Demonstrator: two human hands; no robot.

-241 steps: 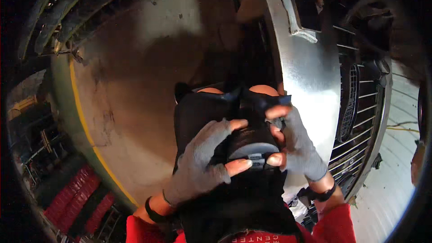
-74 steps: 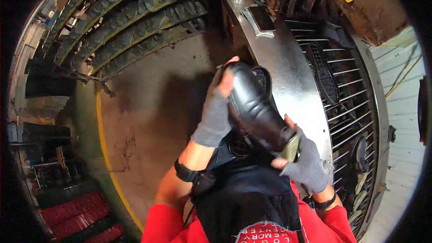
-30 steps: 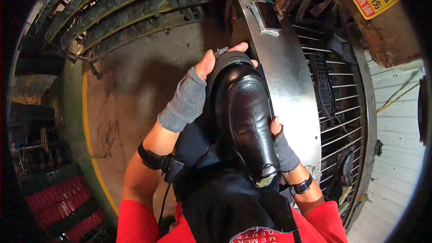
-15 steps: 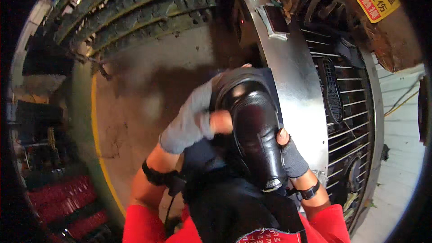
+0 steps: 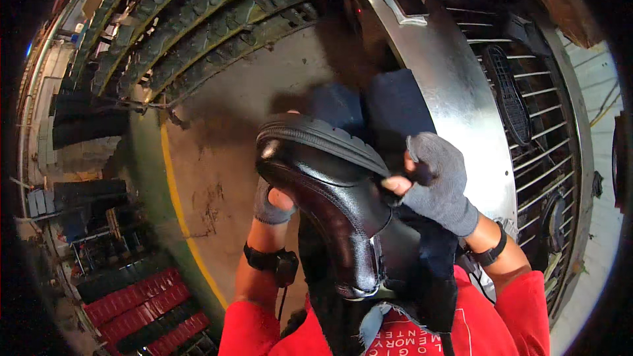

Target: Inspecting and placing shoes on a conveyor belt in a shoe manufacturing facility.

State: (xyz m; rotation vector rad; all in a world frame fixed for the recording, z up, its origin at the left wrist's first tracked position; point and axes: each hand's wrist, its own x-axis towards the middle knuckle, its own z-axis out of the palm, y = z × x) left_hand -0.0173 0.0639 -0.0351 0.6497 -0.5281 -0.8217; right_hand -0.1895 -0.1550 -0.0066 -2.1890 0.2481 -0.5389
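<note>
"Main item?"

"Black leather shoe (image 5: 343, 214), one, black sole (image 5: 330, 140) turned away, held left of the steel table (image 5: 461, 92)."

"Left grip (image 5: 271, 203)?"

"Closed around the toe, mostly hidden behind it."

"Right grip (image 5: 440, 181)?"

"Half-curled, thumb (image 5: 397, 185) at the sole's heel end; whether it pinches, I cannot tell."

White lettering (image 5: 403, 342) stands on the red shirt (image 5: 498, 329)

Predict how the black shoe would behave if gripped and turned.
The black shoe may be slippery, since its upper looks smooth and glossy. Its thick sole is probably fairly stiff and, being grooved, might be easier to grip.
</note>
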